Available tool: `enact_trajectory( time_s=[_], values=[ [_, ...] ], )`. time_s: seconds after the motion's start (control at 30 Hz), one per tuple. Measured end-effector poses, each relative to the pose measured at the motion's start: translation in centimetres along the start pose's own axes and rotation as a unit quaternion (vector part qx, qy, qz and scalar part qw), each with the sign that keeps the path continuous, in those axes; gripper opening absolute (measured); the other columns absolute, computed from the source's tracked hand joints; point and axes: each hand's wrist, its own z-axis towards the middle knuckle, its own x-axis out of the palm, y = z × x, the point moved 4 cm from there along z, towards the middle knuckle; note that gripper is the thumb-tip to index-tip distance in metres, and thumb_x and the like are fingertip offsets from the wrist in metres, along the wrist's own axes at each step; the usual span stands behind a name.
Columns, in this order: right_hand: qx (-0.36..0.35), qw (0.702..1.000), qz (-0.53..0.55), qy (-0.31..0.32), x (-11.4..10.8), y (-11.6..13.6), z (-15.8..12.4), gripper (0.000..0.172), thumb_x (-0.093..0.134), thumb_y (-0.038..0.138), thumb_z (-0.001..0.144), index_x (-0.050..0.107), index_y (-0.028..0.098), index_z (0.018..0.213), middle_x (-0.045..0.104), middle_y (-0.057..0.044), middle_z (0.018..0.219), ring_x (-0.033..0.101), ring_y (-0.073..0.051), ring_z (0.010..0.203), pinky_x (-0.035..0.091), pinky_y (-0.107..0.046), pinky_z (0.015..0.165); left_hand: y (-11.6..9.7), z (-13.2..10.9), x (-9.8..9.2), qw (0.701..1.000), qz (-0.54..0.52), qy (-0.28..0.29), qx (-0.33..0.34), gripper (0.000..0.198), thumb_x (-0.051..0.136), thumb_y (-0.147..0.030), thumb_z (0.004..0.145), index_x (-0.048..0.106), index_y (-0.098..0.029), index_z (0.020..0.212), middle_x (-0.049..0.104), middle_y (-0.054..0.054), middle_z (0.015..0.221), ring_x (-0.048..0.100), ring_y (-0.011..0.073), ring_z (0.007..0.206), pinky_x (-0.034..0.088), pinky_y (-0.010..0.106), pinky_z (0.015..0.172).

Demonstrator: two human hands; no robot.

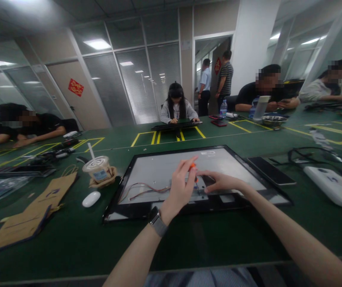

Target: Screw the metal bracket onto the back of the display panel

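Observation:
A flat panel with a black frame and a grey back lies on the green table in front of me. My left hand, with a watch on its wrist, is over the panel's middle, its fingers wrapped round an orange-handled screwdriver. The tool stands roughly upright above a small board on the panel. Just to the right, my right hand is low over the panel, thumb and fingers apart around the tool's lower part. Thin brown wires run across the panel's left half.
Left of the panel are a white mouse, a drink cup and a paper bag. To the right lie a black phone, a white device and black cables. Several people sit around the table.

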Motion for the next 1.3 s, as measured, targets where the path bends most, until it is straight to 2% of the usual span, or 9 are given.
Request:
enact_trajectory(
  time_s=[0.1, 0.3, 0.5, 0.7, 0.9, 0.97, 1.1, 1.17, 1.3],
  values=[
    [-0.003, 1.000, -0.003, -0.001, -0.03, 0.27, -0.04, 0.080, 0.070, 0.056, 0.069, 0.046, 0.024, 0.138, 0.042, -0.007, 0.146, 0.037, -0.031, 0.134, 0.025, -0.045, 0.113, -0.17, 0.07, -0.12, 1.000, -0.008, -0.011, 0.004, 0.034, 0.037, -0.021, 0.097, 0.052, -0.022, 0.128, 0.056, 0.008, 0.107, 0.058, 0.0151, 0.092, 0.050, 0.030, 0.080],
    [0.008, 1.000, -0.001, 0.003, 0.00, 0.41, -0.13, 0.082, 0.069, 0.057, 0.069, 0.045, 0.023, 0.139, 0.043, -0.008, 0.145, 0.040, -0.031, 0.131, 0.029, -0.044, 0.111, -0.60, 0.23, -0.60, 0.996, 0.063, -0.046, 0.031, 0.022, 0.058, -0.027, 0.089, 0.064, -0.020, 0.109, 0.053, 0.001, 0.086, 0.055, 0.0142, 0.082, 0.047, 0.030, 0.081],
    [0.000, 1.000, -0.005, 0.005, -0.10, 0.69, -0.18, 0.081, 0.069, 0.057, 0.069, 0.044, 0.024, 0.139, 0.043, -0.006, 0.146, 0.039, -0.031, 0.132, 0.028, -0.044, 0.112, -0.67, 0.17, -0.42, 1.000, 0.028, -0.014, 0.000, 0.034, 0.038, -0.021, 0.097, 0.052, -0.021, 0.128, 0.053, 0.008, 0.109, 0.055, 0.0167, 0.097, 0.045, 0.032, 0.088],
    [0.000, 1.000, 0.000, 0.007, -0.03, 0.52, -0.22, 0.083, 0.068, 0.057, 0.070, 0.042, 0.023, 0.141, 0.042, -0.008, 0.146, 0.039, -0.031, 0.132, 0.029, -0.045, 0.111, -0.45, 0.38, -0.80, 0.998, 0.040, -0.045, 0.006, 0.025, 0.055, -0.027, 0.090, 0.064, -0.023, 0.113, 0.052, 0.003, 0.092, 0.054, 0.0147, 0.081, 0.047, 0.031, 0.081],
    [0.008, 1.000, -0.010, 0.003, 0.01, 0.21, -0.04, 0.083, 0.070, 0.058, 0.068, 0.045, 0.023, 0.139, 0.044, -0.007, 0.145, 0.038, -0.032, 0.132, 0.026, -0.045, 0.112, -0.28, 0.32, -0.41, 0.998, -0.054, -0.007, -0.013, 0.033, 0.038, -0.023, 0.097, 0.059, -0.022, 0.122, 0.058, 0.007, 0.108, 0.056, 0.0165, 0.098, 0.046, 0.032, 0.087],
    [0.015, 1.000, -0.008, 0.003, 0.01, 0.23, -0.04, 0.084, 0.069, 0.058, 0.068, 0.044, 0.023, 0.140, 0.042, -0.007, 0.146, 0.037, -0.032, 0.133, 0.026, -0.046, 0.112, -0.12, 0.28, -0.27, 0.997, -0.077, -0.008, -0.016, 0.031, 0.044, -0.023, 0.095, 0.059, -0.021, 0.122, 0.061, 0.006, 0.102, 0.058, 0.0156, 0.092, 0.047, 0.031, 0.085],
    [0.011, 1.000, 0.004, 0.005, 0.04, 0.40, -0.13, 0.084, 0.068, 0.059, 0.068, 0.042, 0.025, 0.141, 0.044, -0.007, 0.144, 0.041, -0.031, 0.130, 0.030, -0.046, 0.110, 0.05, 0.31, -0.47, 0.998, -0.047, -0.042, -0.014, 0.021, 0.062, -0.025, 0.085, 0.068, -0.021, 0.104, 0.056, 0.002, 0.086, 0.055, 0.0135, 0.079, 0.047, 0.029, 0.078],
    [0.011, 1.000, 0.003, 0.005, 0.02, 0.40, -0.16, 0.083, 0.068, 0.058, 0.068, 0.043, 0.026, 0.140, 0.045, -0.007, 0.143, 0.042, -0.031, 0.129, 0.031, -0.046, 0.110, 0.04, 0.36, -0.54, 0.998, -0.040, -0.042, -0.022, 0.020, 0.060, -0.027, 0.086, 0.069, -0.022, 0.103, 0.055, 0.003, 0.089, 0.055, 0.0139, 0.081, 0.047, 0.030, 0.079],
    [0.016, 1.000, -0.008, 0.003, -0.03, 0.27, -0.14, 0.082, 0.069, 0.057, 0.069, 0.044, 0.024, 0.139, 0.044, -0.007, 0.144, 0.040, -0.031, 0.131, 0.029, -0.044, 0.111, -0.16, 0.44, -0.35, 0.996, -0.086, -0.010, -0.036, 0.030, 0.044, -0.025, 0.095, 0.061, -0.022, 0.120, 0.057, 0.008, 0.109, 0.057, 0.0163, 0.097, 0.047, 0.033, 0.087]
  ],
)
